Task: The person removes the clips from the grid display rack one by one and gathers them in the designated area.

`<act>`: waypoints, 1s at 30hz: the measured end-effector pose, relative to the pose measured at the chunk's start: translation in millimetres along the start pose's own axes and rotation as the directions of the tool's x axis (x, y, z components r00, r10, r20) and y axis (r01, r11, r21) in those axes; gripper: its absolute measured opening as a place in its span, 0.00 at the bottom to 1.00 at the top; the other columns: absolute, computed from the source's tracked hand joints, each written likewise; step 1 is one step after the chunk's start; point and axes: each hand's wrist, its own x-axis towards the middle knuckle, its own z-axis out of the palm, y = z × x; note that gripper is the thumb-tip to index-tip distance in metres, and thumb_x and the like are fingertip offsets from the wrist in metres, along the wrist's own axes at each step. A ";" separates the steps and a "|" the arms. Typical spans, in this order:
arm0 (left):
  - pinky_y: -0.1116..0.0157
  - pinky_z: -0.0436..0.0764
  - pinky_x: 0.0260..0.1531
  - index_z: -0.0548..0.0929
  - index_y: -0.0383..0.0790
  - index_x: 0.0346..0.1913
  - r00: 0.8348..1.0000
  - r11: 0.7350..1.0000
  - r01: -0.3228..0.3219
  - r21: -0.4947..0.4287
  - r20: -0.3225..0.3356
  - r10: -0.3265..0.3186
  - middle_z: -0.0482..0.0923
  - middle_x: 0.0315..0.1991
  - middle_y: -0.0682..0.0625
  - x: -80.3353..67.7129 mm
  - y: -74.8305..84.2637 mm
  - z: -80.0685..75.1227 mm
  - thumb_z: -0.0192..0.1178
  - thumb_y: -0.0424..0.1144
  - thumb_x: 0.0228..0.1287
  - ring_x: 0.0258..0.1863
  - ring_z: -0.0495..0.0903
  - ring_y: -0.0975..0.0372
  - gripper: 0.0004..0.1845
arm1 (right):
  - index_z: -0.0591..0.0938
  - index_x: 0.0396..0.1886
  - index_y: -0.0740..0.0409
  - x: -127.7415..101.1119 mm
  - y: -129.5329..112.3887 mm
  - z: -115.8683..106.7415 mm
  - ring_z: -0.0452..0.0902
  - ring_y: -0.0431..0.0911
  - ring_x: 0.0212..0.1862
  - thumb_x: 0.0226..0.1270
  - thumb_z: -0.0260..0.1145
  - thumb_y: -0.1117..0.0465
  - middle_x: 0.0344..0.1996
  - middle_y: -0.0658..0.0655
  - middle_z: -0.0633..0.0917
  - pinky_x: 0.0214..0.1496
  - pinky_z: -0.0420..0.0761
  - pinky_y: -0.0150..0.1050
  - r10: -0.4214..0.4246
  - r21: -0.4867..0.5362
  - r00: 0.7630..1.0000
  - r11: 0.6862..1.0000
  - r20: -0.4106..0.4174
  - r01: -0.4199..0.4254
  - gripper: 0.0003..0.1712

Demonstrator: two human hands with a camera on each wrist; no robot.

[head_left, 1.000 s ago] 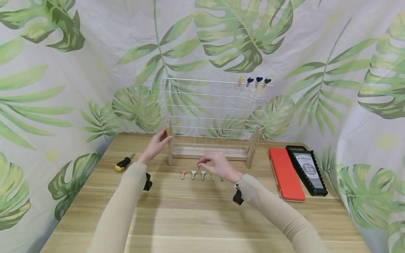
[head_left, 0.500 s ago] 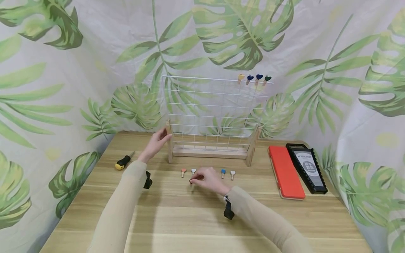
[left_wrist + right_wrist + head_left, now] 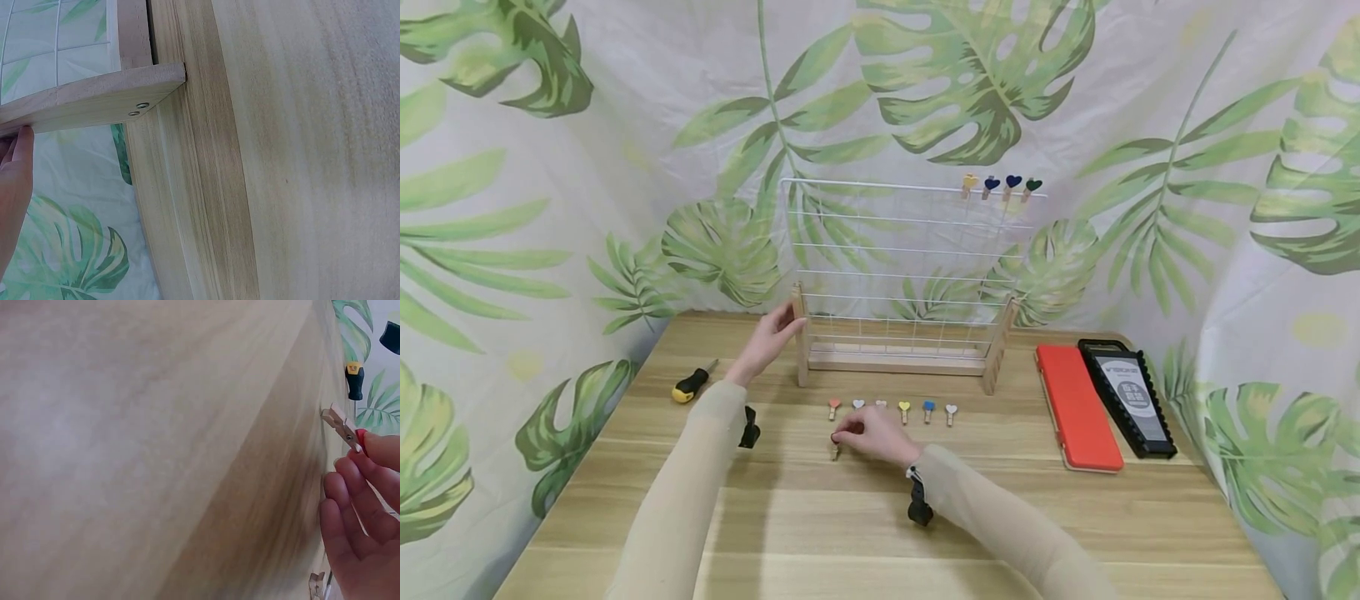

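Observation:
My left hand (image 3: 769,340) holds the left wooden post (image 3: 801,337) of a white wire grid rack (image 3: 895,275), its thumb on the post's edge in the left wrist view. Between thumb and forefinger, my right hand (image 3: 880,435) pinches a small wooden clothespin (image 3: 342,427) by its red end; its jaws point away from the hand, close over the table. Just behind that hand lies a row of several clothespins, among them an orange heart one (image 3: 834,405), a yellow heart one (image 3: 904,407), a blue one (image 3: 928,407) and a white heart one (image 3: 951,411).
Clipped on the rack's top right bar are a yellow heart clothespin (image 3: 970,182), two dark blue ones and a dark green one (image 3: 1033,185). A screwdriver (image 3: 690,386) lies left. A red case (image 3: 1079,408) and a black tool holder (image 3: 1127,400) lie right.
My right hand has moved left and toward me with the red clothespin, uncovering the yellow, blue and right-hand white ones in the row. The left hand has stayed on the post.

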 end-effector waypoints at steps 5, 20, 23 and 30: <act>0.47 0.62 0.75 0.53 0.32 0.78 1.000 1.000 -0.008 -0.004 0.000 0.008 0.57 0.75 0.32 -0.9 0.0 1.1 0.51 0.49 0.77 0.76 0.58 0.44 0.37 | 0.90 0.35 0.51 3.1 0.0 3.2 0.73 0.29 0.29 0.69 0.67 0.55 0.31 0.48 0.90 0.34 0.74 0.22 0.000 0.047 1.000 0.999 0.018 0.000 0.08; 0.45 0.62 0.74 0.53 0.26 0.76 0.999 1.000 0.013 -0.025 0.031 -0.012 0.57 0.74 0.28 -18.8 42.1 -1.3 0.49 0.39 0.78 0.76 0.58 0.41 0.32 | 0.90 0.36 0.51 7.5 3.6 1.7 0.73 0.29 0.29 0.68 0.68 0.57 0.32 0.48 0.90 0.32 0.72 0.22 -0.011 -0.007 0.999 1.000 0.037 0.012 0.06; 0.45 0.63 0.74 0.53 0.26 0.76 1.000 1.000 0.010 -0.021 0.026 -0.009 0.57 0.74 0.28 -19.0 41.5 -1.6 0.49 0.38 0.78 0.75 0.58 0.41 0.32 | 0.90 0.36 0.54 6.7 3.0 -5.9 0.74 0.31 0.29 0.68 0.68 0.59 0.32 0.50 0.90 0.32 0.74 0.22 -0.038 -0.002 0.999 0.999 0.016 0.038 0.06; 0.45 0.63 0.74 0.52 0.27 0.76 0.999 1.000 0.017 -0.024 0.030 -0.016 0.57 0.74 0.28 -19.6 40.5 -1.7 0.49 0.39 0.78 0.75 0.58 0.41 0.33 | 0.89 0.42 0.60 1.1 -9.1 -60.9 0.80 0.36 0.30 0.68 0.68 0.60 0.34 0.54 0.90 0.33 0.79 0.24 -0.076 0.009 0.993 0.997 -0.089 0.077 0.09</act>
